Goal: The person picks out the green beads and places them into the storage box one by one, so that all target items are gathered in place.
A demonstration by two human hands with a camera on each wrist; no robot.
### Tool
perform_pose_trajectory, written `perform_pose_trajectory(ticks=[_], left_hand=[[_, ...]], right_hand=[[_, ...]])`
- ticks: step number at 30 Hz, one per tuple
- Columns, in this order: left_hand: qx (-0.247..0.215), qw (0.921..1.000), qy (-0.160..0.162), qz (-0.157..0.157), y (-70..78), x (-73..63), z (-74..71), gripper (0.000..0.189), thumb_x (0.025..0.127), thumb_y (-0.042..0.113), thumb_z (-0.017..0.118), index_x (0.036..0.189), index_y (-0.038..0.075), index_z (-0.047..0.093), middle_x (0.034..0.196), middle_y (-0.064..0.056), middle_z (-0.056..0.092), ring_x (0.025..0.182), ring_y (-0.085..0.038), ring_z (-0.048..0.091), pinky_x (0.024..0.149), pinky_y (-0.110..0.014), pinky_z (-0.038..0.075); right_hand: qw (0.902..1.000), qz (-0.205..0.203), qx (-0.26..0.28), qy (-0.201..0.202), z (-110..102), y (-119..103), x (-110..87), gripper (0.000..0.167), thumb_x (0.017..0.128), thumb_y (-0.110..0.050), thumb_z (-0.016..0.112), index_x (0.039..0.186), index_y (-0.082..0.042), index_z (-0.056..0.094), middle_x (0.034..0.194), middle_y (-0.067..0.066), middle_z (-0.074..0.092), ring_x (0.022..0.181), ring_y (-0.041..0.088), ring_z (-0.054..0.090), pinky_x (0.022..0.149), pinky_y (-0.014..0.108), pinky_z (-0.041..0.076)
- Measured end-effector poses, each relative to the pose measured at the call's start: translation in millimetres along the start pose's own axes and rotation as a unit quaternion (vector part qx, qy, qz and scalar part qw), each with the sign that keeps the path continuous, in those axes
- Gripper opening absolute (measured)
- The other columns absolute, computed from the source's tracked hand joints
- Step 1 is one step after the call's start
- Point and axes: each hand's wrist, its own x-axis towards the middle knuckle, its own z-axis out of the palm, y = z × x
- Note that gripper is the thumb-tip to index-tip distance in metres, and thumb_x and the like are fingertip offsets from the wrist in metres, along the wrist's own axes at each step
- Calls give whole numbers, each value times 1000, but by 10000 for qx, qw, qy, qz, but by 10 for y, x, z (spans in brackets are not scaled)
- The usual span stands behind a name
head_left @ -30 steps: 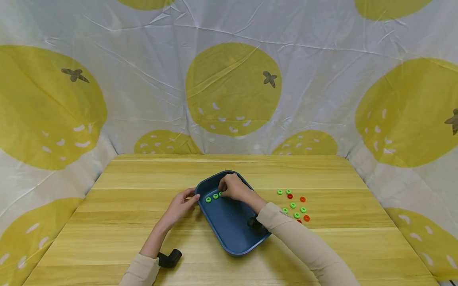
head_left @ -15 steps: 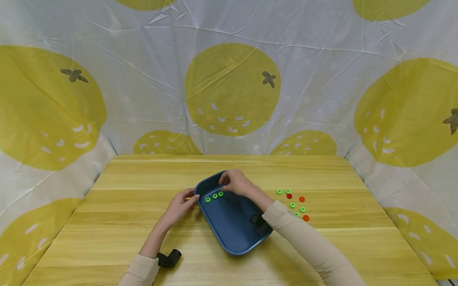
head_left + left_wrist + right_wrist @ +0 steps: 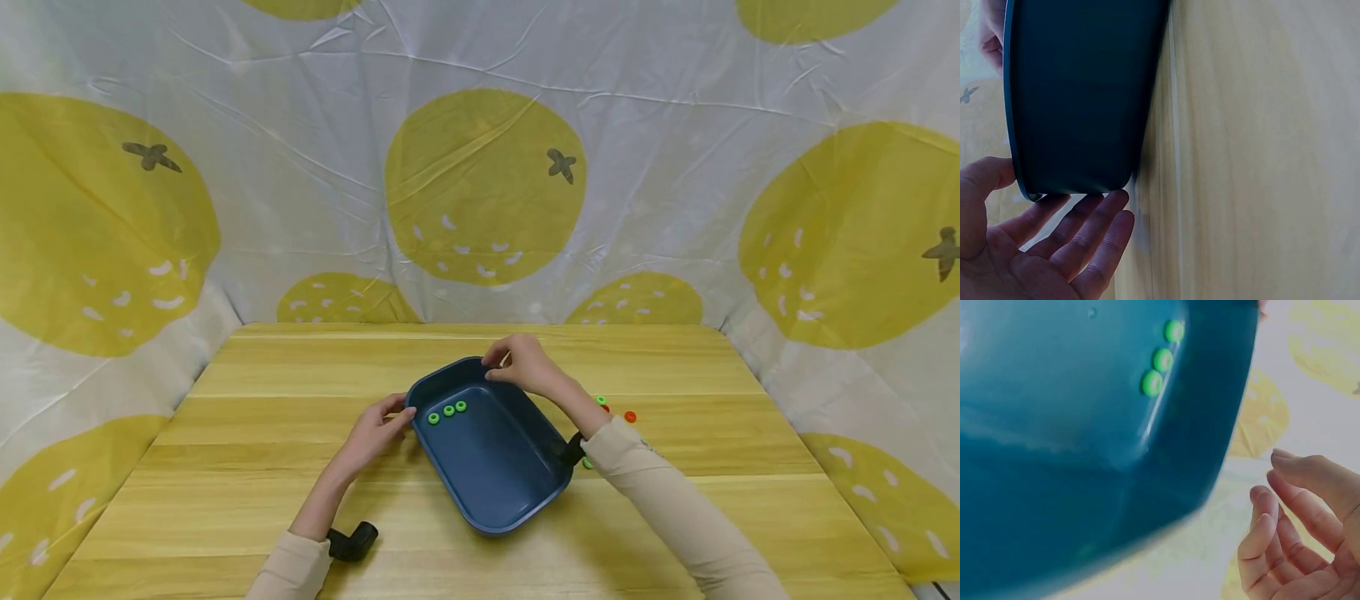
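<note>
A dark blue rectangular tray [image 3: 491,458] stands at an angle on the table. Three green ring-shaped beads [image 3: 449,411] lie in a row on its floor, close to the far-left end wall; the right wrist view shows the same green beads [image 3: 1162,360]. My left hand [image 3: 378,429] holds the tray's left corner, thumb at the rim and fingers against the outer wall [image 3: 1079,206]. Over the tray's far right corner is my right hand [image 3: 528,367], its fingers loosely bent with nothing between them, apart from the tray wall in the right wrist view [image 3: 1300,531].
Right of the tray, an orange ring bead [image 3: 630,417], a red one [image 3: 604,408] and green ones [image 3: 601,401] lie on the wooden table [image 3: 712,517]; my right forearm hides part of that area. A fruit-patterned curtain [image 3: 637,208] hangs behind and at both sides.
My right hand has let go of the third green bead, leaving it in the row, and moved up and right toward the tray's far corner. My left hand stays on the tray.
</note>
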Motion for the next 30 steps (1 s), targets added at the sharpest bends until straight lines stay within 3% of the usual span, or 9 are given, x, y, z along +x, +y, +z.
perform_pose_trajectory(ticks=[12, 30], left_hand=[[32, 10000, 18, -28, 16, 5, 4, 43, 98, 21, 50, 132, -5, 48, 121, -25, 57, 100, -27, 62, 80, -37, 54], [-30, 10000, 23, -31, -4, 3, 15, 43, 97, 21, 51, 132, -5, 47, 121, -25, 56, 99, -26, 63, 78, -36, 54]], right_hand=[[9990, 418, 65, 164, -289, 134, -264, 17, 82, -10, 71, 97, -4, 71, 91, 10, 70, 74, 19, 61, 65, 27, 50], [9949, 908, -19, 434, -406, 685, -713, 14, 81, -7, 71, 94, 0, 71, 88, 14, 71, 74, 21, 64, 68, 31, 54]])
